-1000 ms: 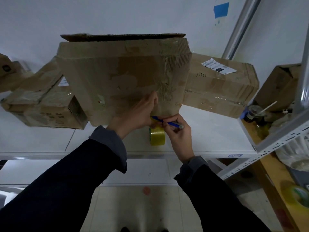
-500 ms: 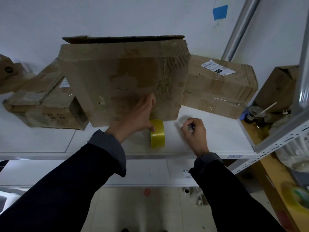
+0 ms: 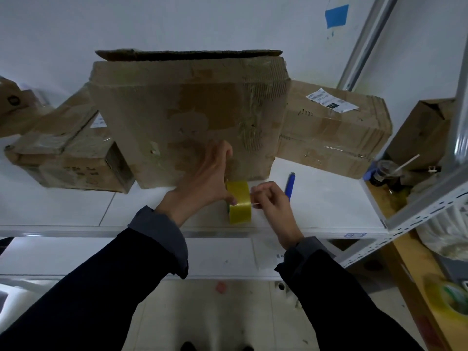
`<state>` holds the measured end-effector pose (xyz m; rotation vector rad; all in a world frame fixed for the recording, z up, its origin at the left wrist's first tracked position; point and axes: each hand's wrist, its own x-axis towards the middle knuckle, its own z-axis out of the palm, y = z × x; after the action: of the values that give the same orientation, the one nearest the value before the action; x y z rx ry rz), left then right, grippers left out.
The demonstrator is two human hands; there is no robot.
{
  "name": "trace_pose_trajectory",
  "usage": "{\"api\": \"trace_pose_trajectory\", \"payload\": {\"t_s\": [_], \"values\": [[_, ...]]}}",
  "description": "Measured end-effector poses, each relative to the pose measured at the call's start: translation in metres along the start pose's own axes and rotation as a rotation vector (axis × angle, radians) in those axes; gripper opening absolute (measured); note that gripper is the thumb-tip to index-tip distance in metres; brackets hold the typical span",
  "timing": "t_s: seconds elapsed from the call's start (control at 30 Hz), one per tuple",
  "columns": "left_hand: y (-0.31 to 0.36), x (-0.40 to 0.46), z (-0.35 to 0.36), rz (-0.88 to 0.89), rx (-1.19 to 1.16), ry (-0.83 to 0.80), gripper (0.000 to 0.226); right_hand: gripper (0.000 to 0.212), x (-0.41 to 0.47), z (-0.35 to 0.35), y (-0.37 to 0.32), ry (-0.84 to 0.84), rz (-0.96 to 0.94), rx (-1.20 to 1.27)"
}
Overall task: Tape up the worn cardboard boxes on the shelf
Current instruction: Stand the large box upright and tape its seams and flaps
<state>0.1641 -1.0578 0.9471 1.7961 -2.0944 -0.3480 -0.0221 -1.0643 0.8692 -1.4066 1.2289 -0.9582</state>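
Observation:
A large worn cardboard box [image 3: 192, 117] stands upright in the middle of the white shelf [image 3: 324, 206]. Just in front of it a yellow tape roll [image 3: 239, 202] stands on edge. My left hand [image 3: 207, 181] grips the roll from the left, thumb on its front. My right hand [image 3: 272, 201] is right of the roll and pinches at the tape's edge. A blue utility knife [image 3: 290, 184] lies on the shelf just beyond my right hand.
A worn box [image 3: 68, 153] lies at the left and another with a white label [image 3: 334, 130] at the right. Beyond the shelf's right post [image 3: 359, 44] a wooden bench holds a cup with a straw [image 3: 385, 171], another box and a tape roll [image 3: 448, 297].
My right hand has put the blue knife down on the shelf and come back to the tape roll. My left hand has dropped from the box face onto the roll.

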Motion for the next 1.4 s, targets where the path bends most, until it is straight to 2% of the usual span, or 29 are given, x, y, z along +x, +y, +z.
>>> {"api": "trace_pose_trajectory", "payload": {"t_s": [0.1,0.23,0.37,0.6,0.7,0.83,0.93,1.03,1.13,1.3,1.4], "values": [[0.002,-0.003,-0.002,0.025,0.018,0.031,0.101,0.033,-0.006,0.012,-0.007,-0.081,0.110,0.109],[0.004,-0.008,-0.005,0.054,0.019,0.058,0.094,0.033,-0.010,0.013,-0.007,-0.070,0.134,0.170],[0.004,-0.013,0.002,0.166,0.019,0.035,0.076,0.032,-0.017,0.015,-0.007,-0.067,0.099,0.219],[0.009,-0.002,0.012,0.149,-0.050,-0.039,0.090,0.024,-0.030,0.022,-0.003,-0.145,0.052,0.219],[0.011,0.002,0.016,0.121,-0.093,-0.015,0.086,0.030,-0.037,0.024,0.001,-0.185,0.028,0.204],[0.014,0.003,0.023,0.096,-0.035,0.021,0.080,0.033,-0.040,0.026,0.004,-0.150,-0.010,0.204],[0.017,-0.002,0.026,0.127,0.021,0.038,0.079,0.037,-0.042,0.029,0.004,-0.125,-0.045,0.192],[0.024,-0.009,0.021,0.174,-0.036,0.071,0.071,0.038,-0.036,0.026,-0.002,-0.086,-0.053,0.224],[0.035,-0.015,0.009,0.210,-0.128,0.092,0.072,0.033,-0.023,0.019,-0.007,-0.031,-0.045,0.267],[0.033,-0.009,-0.006,0.192,-0.136,0.068,0.063,0.013,-0.023,0.014,-0.005,-0.063,-0.069,0.147],[0.030,-0.002,-0.012,0.188,-0.149,-0.015,0.077,0.012,-0.027,0.014,-0.003,-0.065,-0.106,0.129]]}}
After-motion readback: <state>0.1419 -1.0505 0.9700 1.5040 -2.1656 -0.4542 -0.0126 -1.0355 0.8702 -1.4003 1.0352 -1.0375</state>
